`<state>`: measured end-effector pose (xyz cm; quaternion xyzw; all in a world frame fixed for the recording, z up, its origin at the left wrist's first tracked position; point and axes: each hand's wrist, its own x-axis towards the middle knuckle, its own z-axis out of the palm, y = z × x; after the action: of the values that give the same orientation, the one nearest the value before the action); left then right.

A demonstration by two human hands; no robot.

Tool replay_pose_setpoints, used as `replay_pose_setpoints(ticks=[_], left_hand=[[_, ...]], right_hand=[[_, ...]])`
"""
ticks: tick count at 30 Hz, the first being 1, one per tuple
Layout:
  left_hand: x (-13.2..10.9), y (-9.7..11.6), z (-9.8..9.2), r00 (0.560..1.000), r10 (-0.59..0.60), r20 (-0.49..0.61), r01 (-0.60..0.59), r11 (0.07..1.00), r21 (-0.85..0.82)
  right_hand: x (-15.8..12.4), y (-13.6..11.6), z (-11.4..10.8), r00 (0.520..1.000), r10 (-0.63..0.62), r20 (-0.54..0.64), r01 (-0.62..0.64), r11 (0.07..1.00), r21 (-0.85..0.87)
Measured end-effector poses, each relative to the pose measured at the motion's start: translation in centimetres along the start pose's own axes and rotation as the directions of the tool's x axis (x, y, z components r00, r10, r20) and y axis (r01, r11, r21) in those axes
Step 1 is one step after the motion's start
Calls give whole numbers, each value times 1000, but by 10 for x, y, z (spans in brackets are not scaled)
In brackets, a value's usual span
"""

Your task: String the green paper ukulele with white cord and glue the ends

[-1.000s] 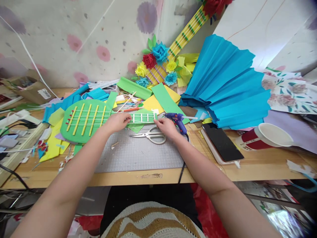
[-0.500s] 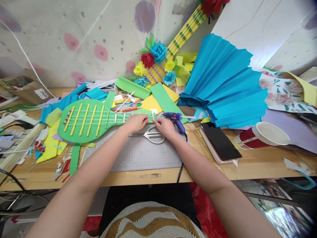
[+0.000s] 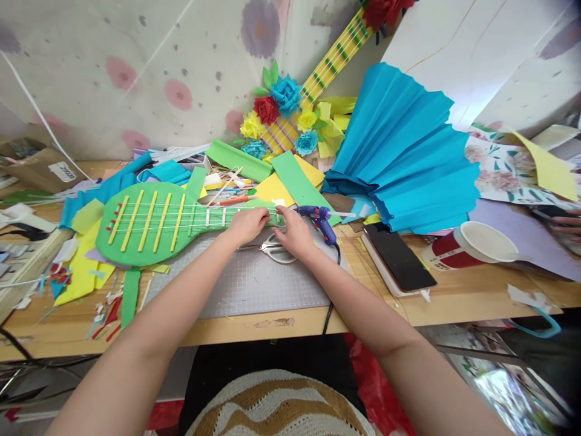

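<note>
A green paper guitar (image 3: 140, 225) with yellow strips and thin white strings lies across the left side of the grey cutting mat (image 3: 272, 290), its neck pointing right. My left hand (image 3: 249, 225) is closed near the neck's end, fingertips pinched at the strings; what exactly they grip is hidden. Around the tip of the neck, my right hand (image 3: 294, 231) has its thumb below and fingers above, holding it. Silver-handled scissors (image 3: 279, 251) lie just under my hands. A purple glue gun (image 3: 321, 221) rests right beside my right hand.
Behind stands a yellow guitar (image 3: 336, 57) with paper flowers. A pleated blue paper fan (image 3: 408, 157), a phone (image 3: 399, 257) and a paper cup (image 3: 472, 248) are on the right. Paper scraps (image 3: 104, 315) lie left. Another person's fingers (image 3: 569, 221) seem to show at the right edge.
My right hand has shifted its grip, its fingers now reaching higher over the neck's end. My left hand stays pinched there. The view has turned slightly right.
</note>
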<state>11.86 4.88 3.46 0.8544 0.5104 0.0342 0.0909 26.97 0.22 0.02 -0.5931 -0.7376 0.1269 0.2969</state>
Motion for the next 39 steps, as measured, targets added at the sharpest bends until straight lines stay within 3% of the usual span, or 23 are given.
replay_pose_setpoints(ticks=[4, 12, 19, 25, 28, 32, 39], left_hand=[[0, 1, -1, 1000, 11, 2, -11, 1000, -5], [3, -1, 4, 999, 27, -34, -27, 999, -19], [0, 0, 4, 998, -7, -60, 5, 999, -46], [2, -1, 10, 997, 18, -69, -21, 999, -40], [1, -2, 14, 990, 53, -134, -64, 995, -81], [1, -9, 16, 948, 177, -266, -202, 977, -71], [7, -25, 8, 989, 119, -84, -114, 991, 63]], right_hand=[[8, -6, 6, 993, 94, 68, -99, 992, 76], [15, -15, 8, 992, 95, 85, -84, 988, -129], [17, -19, 4, 951, 281, 129, -252, 946, -202], [14, -8, 1, 957, 269, 104, -239, 941, -241], [11, -5, 1, 964, 253, 86, -220, 934, -281], [11, -3, 3, 965, 242, 104, -204, 937, -285], [11, 3, 6, 960, 248, 129, -218, 953, -212]])
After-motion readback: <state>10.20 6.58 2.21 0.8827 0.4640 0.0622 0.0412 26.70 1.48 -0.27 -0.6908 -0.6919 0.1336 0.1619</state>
